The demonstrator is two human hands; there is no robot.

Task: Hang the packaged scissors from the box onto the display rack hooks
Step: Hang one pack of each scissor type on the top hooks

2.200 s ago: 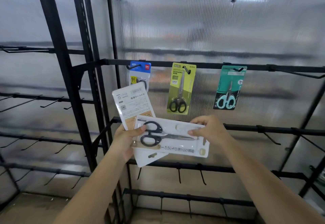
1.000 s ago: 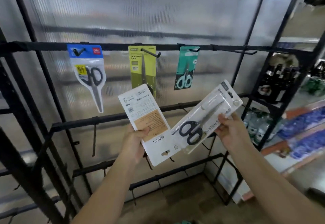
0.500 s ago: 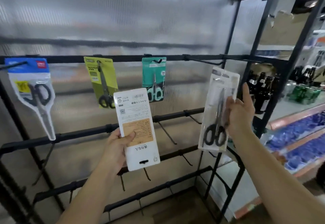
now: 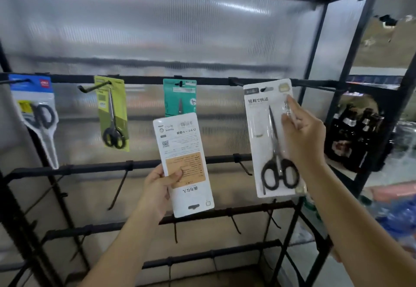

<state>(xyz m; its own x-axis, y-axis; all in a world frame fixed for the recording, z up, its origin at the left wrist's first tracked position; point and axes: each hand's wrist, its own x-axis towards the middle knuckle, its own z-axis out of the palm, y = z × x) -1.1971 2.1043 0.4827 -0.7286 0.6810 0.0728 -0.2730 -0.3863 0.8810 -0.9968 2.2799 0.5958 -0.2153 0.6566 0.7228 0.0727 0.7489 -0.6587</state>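
The hook behind the white scissors pack [image 4: 267,138] is hidden; right hand [image 4: 301,138] pinches it upright, handles at six o'clock. Left hand [image 4: 157,187] grips another pack [image 4: 183,163], upside down.

The white scissors package [image 4: 265,129] hanging at the top rail's right end reads "锐利で快适"; the blue package [image 4: 31,88] carries a red logo (illegible).

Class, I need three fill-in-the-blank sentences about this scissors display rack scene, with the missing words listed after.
1. The right hand holds a white pack up to the ____ rail.
2. The left hand holds a pack showing its ____ side.
3. Between the blue pack and the teal pack hangs a ____ one.

Missing words: top; back; green
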